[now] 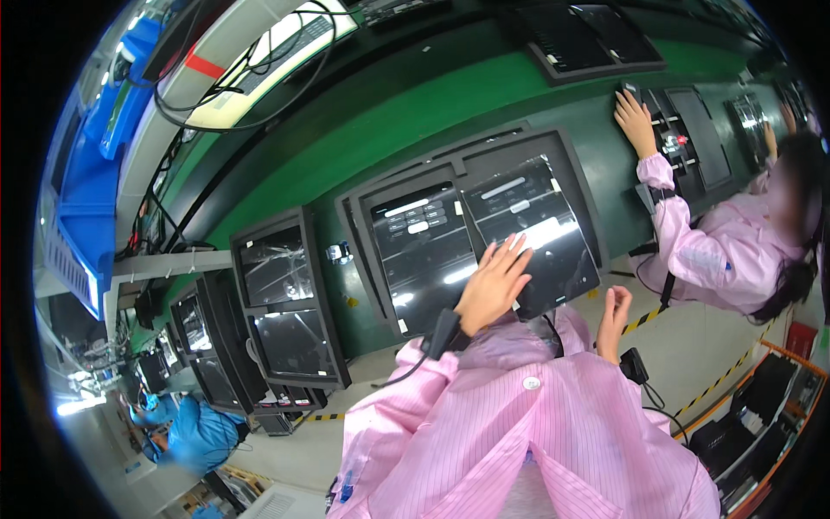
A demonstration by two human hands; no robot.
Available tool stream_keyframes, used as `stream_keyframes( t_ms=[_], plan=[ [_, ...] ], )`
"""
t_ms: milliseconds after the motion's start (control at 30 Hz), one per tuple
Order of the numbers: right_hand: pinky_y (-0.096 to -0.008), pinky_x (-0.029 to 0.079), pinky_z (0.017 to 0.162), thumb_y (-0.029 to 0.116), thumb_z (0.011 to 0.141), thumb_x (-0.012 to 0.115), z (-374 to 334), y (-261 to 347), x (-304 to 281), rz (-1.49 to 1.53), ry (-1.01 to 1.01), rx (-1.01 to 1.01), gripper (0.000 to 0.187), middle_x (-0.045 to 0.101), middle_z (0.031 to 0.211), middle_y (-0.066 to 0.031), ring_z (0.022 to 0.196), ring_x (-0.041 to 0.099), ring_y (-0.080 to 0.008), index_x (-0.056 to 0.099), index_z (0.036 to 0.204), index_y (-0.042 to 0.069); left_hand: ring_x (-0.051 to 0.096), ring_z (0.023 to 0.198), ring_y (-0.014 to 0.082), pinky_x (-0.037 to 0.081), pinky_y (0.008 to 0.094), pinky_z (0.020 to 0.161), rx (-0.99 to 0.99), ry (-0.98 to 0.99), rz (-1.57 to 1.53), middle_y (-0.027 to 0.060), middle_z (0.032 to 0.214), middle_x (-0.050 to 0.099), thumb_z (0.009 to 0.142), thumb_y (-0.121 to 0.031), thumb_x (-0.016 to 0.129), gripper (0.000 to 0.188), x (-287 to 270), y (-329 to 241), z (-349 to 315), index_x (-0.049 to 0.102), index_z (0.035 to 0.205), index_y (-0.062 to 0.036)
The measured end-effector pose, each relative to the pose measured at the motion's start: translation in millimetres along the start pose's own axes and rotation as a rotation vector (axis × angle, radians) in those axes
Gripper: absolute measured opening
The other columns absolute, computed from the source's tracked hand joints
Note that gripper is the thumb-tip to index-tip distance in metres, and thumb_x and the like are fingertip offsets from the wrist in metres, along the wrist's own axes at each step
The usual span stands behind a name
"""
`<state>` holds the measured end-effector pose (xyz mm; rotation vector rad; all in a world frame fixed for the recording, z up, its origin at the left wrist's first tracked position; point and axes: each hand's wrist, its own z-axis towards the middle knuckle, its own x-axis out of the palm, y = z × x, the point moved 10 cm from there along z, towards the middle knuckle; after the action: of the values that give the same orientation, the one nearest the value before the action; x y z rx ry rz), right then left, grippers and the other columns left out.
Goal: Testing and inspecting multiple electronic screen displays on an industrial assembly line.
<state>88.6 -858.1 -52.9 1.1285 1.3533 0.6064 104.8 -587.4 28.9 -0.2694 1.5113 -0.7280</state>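
Tablet (546,232) apparently under touch check, left hand (493,290) spread, right hand (612,323) half-curled, both seemingly empty; next tap needs accuracy.

Passage, rear: a green strip of the bench (467,104) is running behind the middle black tray (574,186).
Passage, left: a gap is separating it from the left black tray (322,294); a small part (339,253) is standing within.
Obstacle, front: the left hand (494,290) is covering the tray's near middle.
Obstacle, right: a co-worker's hand (635,123) is extending over the bench.
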Motion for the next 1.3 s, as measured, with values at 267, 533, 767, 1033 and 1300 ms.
stream_keyframes(
  t_ms=[267, 533, 767, 1033, 1300],
  plan=[
    [-0.0195, 0.032, 0.059, 0.025, 0.095, 0.046, 1, -10, 44, 0.338, 0.315, 0.018, 0.030, 0.051, 0.068, 0.0030, 0.064, 0.043, -0.0055, 0.055, 0.075, 0.004, 0.030, 0.132, 0.0247, 0.023, 0.0445, 0.107, 0.082, 0.038, 0.194, 0.0106, 0.142, 0.034, 0.091, -0.028, 0.046, 0.049, 48, -2, 14, 0.038, 0.134, -0.0065],
    [-0.0216, 0.039, 0.053, 0.020, 0.094, 0.046, -82, -109, 16, 0.157, 0.296, 0.286, 0.023, 0.057, 0.071, 0.0000, 0.061, 0.049, -0.0073, 0.058, 0.097, 0.000, 0.033, 0.130, 0.0271, 0.025, 0.0457, 0.106, 0.050, 0.065, 0.151, 0.0126, 0.139, 0.038, 0.093, -0.030, 0.044, 0.047, 38, 7, 10, 0.039, 0.133, -0.0067],
    [-0.0245, 0.046, 0.060, 0.007, 0.089, 0.041, -122, -3, 178, 0.150, 0.985, -0.007, 0.024, 0.059, 0.069, -0.0046, 0.063, 0.056, -0.0111, 0.058, 0.104, 0.002, 0.034, 0.130, 0.0272, 0.025, 0.0467, 0.105, -0.090, -0.112, 0.187, 0.0116, 0.140, 0.037, 0.092, -0.026, 0.044, 0.044, -9, 40, -37, 0.043, 0.130, -0.0045],
    [-0.0199, 0.043, 0.061, 0.028, 0.094, 0.050, -152, 27, 219, 0.539, 1.022, 0.334, 0.032, 0.057, 0.070, 0.0002, 0.062, 0.052, -0.0064, 0.064, 0.089, 0.000, 0.032, 0.131, 0.0235, 0.025, 0.0446, 0.106, -0.092, -0.112, 0.299, 0.0084, 0.140, 0.037, 0.091, -0.027, 0.046, 0.041, -1, 54, -51, 0.047, 0.126, -0.0057],
    [-0.0211, 0.042, 0.056, 0.023, 0.094, 0.048, -168, 6, 155, 0.256, 1.155, 0.318, 0.030, 0.059, 0.064, -0.0018, 0.059, 0.053, -0.0068, 0.065, 0.082, 0.000, 0.033, 0.130, 0.0246, 0.025, 0.0437, 0.106, -0.095, -0.141, 0.113, 0.0110, 0.139, 0.038, 0.090, -0.026, 0.049, 0.046, -19, 61, -51, 0.043, 0.131, -0.0068]
  ],
)
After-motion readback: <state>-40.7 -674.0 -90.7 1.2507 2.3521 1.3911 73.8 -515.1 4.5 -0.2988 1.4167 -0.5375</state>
